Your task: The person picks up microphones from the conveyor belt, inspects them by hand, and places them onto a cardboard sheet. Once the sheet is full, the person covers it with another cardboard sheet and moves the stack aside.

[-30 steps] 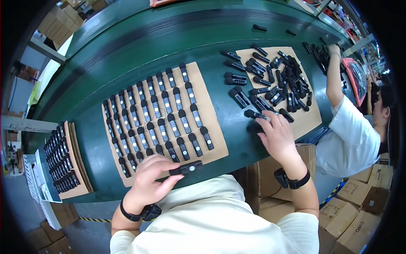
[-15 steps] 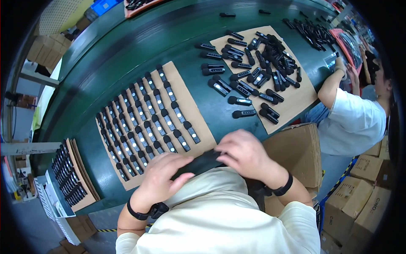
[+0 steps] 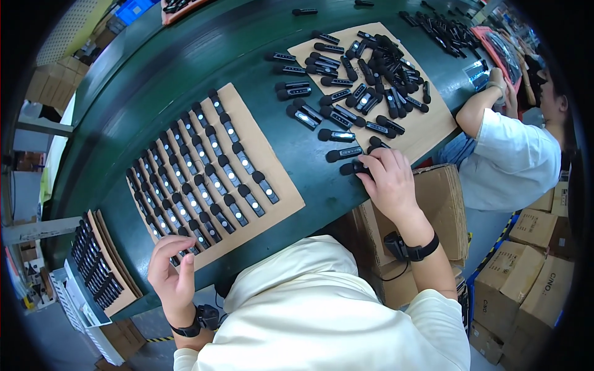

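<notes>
My right hand (image 3: 391,182) has its thumb and fingers on a small black microphone (image 3: 349,168) with a foam head, on the green table near the right cardboard sheet. The hand hides much of its body. At the lower-left corner of the left cardboard sheet (image 3: 281,198) is my left hand (image 3: 172,269), its thumb apart from its bent fingers. It partly covers microphones at the near end of the rows. Neat slanting rows of such microphones (image 3: 265,187) lie on that sheet, several with a bright round spot on the body.
Loose microphones heap on the right cardboard sheet (image 3: 427,133). An open carton (image 3: 442,204) stands by the table's near edge. At far left, a stacked cardboard sheet (image 3: 114,266) holds more microphones. A co-worker (image 3: 507,157) sits at right beside an orange tray (image 3: 498,55).
My hands have parted from in front of my body. The left went to the sheet's lower-left corner, the right to a loose microphone. The dark object between them is no longer visible.
</notes>
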